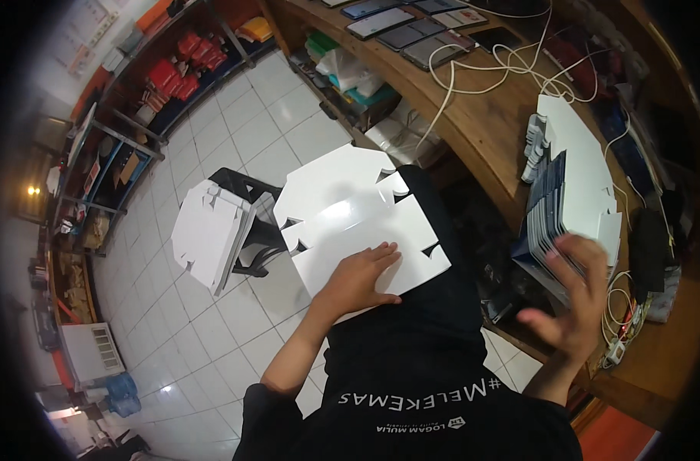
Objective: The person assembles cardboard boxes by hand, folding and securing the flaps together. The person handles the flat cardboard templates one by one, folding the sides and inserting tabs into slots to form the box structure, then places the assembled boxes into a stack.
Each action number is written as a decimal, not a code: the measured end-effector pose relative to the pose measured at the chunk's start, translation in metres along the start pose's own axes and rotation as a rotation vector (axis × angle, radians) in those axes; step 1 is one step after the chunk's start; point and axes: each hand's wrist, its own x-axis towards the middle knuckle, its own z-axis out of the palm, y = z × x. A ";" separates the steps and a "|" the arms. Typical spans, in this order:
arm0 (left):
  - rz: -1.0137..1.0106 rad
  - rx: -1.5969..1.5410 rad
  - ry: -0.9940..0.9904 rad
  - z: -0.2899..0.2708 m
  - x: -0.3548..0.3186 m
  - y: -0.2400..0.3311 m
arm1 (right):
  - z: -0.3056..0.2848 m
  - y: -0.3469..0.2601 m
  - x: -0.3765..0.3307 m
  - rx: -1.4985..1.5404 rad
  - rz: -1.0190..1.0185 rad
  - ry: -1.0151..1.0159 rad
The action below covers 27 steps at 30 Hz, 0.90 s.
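A white die-cut cardboard sheet (342, 207) with notched edges lies across my lap. My left hand (361, 280) rests flat on its near part, fingers stretched out. To the right, my right hand (576, 307) is raised with thumb and fingers apart, holding nothing visible. It is nearest a row of folded card pieces (546, 203), dark blue and white, on the wooden desk. Whether the fingertips touch that row I cannot tell. Beside and partly under the row lies more white cut cardboard (580, 169).
At my left, a black stool (246, 184) bears a stack of white cut sheets (208, 234). Several phones (411, 34) and loose white cables (503, 65) lie on the wooden desk (473, 115). Shelves with red packets (185, 65) line the far left wall above a tiled floor (181, 330).
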 end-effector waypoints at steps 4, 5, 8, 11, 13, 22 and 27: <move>0.166 0.121 0.102 0.013 -0.010 -0.008 | 0.047 -0.013 0.004 0.411 -0.076 -0.145; 0.032 0.082 0.001 0.006 -0.008 -0.005 | 0.058 -0.013 0.003 0.480 -0.061 -0.199; -0.219 -0.020 -0.067 -0.018 -0.009 0.009 | 0.088 -0.014 -0.003 0.763 0.252 -0.484; -0.189 -0.099 0.266 -0.044 -0.019 0.031 | 0.128 -0.019 -0.007 0.919 0.355 -0.500; -0.011 -0.093 0.384 -0.062 -0.027 0.046 | 0.157 -0.032 -0.004 1.129 0.329 -0.374; 0.100 -1.524 0.664 -0.076 -0.048 0.028 | 0.153 -0.084 0.088 0.761 -0.359 -0.013; 0.049 -1.614 0.850 -0.073 -0.028 0.029 | 0.165 -0.081 0.083 1.182 -0.276 0.085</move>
